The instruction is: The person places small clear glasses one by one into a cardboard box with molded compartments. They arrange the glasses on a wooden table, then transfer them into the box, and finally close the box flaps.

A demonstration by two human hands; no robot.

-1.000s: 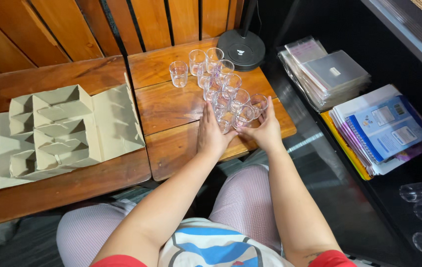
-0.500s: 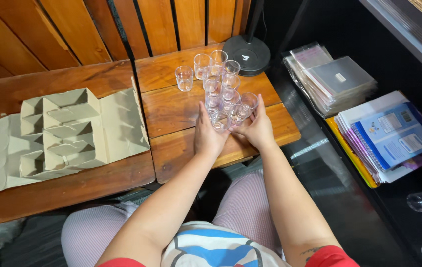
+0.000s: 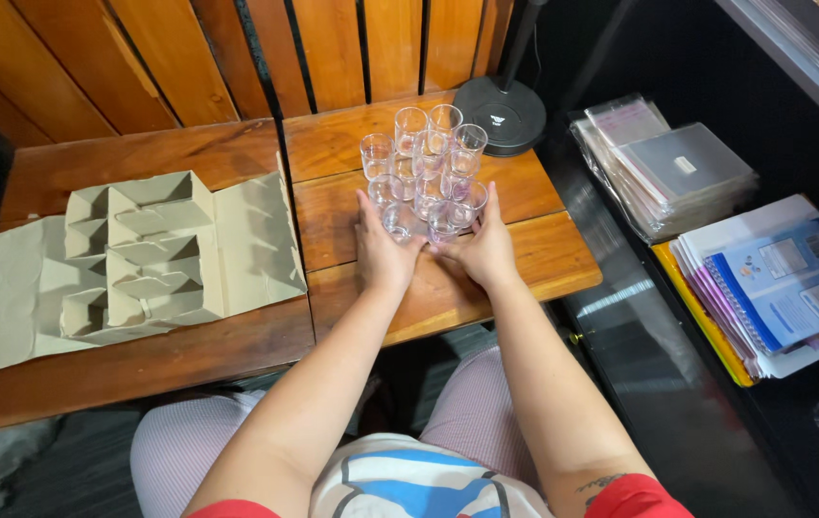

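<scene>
Wooden table (image 3: 515,278) holds clear glasses (image 3: 424,177) cupped between both hands (image 3: 433,251).

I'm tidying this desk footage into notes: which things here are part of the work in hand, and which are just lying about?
In hand:
- clear glasses, clustered on the wooden table
- left hand and right hand, cupped around the cluster's near side
- cardboard divider, opened flat beside them, probably

Lying about:
- black lamp base
- plastic sleeves
- booklets
</scene>
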